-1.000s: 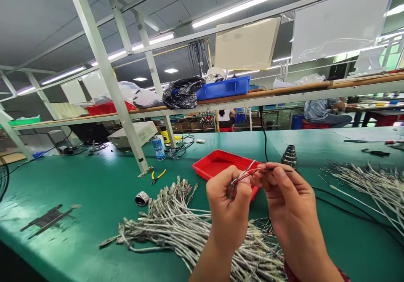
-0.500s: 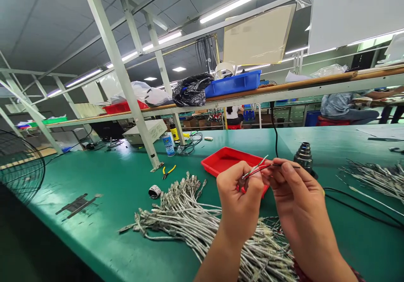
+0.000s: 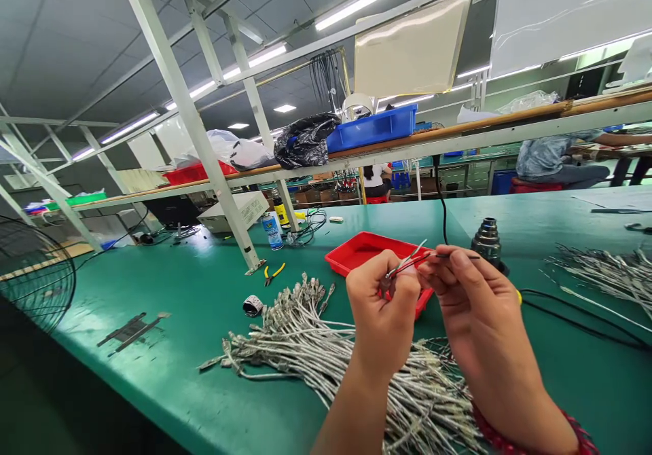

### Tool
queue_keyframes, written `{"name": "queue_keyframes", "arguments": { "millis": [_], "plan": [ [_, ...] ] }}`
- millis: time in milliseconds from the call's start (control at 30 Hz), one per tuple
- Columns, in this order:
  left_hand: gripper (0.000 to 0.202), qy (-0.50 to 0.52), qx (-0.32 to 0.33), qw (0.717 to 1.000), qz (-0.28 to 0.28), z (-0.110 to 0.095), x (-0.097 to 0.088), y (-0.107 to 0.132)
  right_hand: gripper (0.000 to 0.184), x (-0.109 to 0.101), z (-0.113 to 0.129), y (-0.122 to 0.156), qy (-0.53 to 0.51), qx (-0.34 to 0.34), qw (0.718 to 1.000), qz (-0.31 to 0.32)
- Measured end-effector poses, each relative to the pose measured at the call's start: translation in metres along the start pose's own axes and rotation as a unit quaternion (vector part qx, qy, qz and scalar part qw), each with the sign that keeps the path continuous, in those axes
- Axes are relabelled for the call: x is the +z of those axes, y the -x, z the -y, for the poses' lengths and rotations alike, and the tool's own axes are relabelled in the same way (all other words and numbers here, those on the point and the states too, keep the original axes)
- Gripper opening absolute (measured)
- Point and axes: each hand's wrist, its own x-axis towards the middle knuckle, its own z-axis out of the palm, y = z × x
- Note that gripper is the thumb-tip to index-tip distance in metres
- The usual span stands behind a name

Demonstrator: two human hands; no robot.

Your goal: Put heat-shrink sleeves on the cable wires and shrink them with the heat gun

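Note:
My left hand [image 3: 382, 312] is closed around the end of a cable. Thin red, black, green and white wires [image 3: 410, 263] fan out from its fingertips. Close beside it, my right hand [image 3: 479, 305] pinches a thin black strand [image 3: 469, 257] between thumb and fingers, at the tips of the red and black wires; I cannot tell whether it is wire or a sleeve. Beneath both hands lies a large bundle of grey cables [image 3: 305, 336] with metal plugs at the far end. Behind the hands sits a red tray [image 3: 346, 255], partly hidden by them.
Yellow-handled pliers [image 3: 274, 274] and a roll of printed tape [image 3: 252, 305] lie left of the tray. A blue spray can [image 3: 272, 231] stands near the shelf post. On the right are a hot air gun's metal nozzle [image 3: 487, 239] and more stripped cables [image 3: 606, 275].
The view has shifted slightly. Both hands keep their grips, close together, and the black strand stays in my right fingers at the wire ends.

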Motion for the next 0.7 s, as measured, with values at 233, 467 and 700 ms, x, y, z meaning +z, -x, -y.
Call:
{"name": "queue_keyframes", "arguments": {
  "millis": [233,467,700],
  "plan": [
    [0.032,0.021,-0.001,1.0,0.011,-0.0005,0.0002,0.0005,0.019,0.0018,0.0017,0.0002,-0.003,0.002,1.0,-0.001],
    [0.03,0.026,-0.004,1.0,0.013,-0.0034,-0.0005,0.002,0.019,0.0046,0.0046,0.0044,-0.001,0.007,1.0,-0.008],
    [0.03,0.04,-0.003,0.999,0.02,-0.0012,-0.0001,0.0023,0.019,0.0062,0.0033,0.0053,-0.016,0.015,1.0,0.002]
  ]
}}
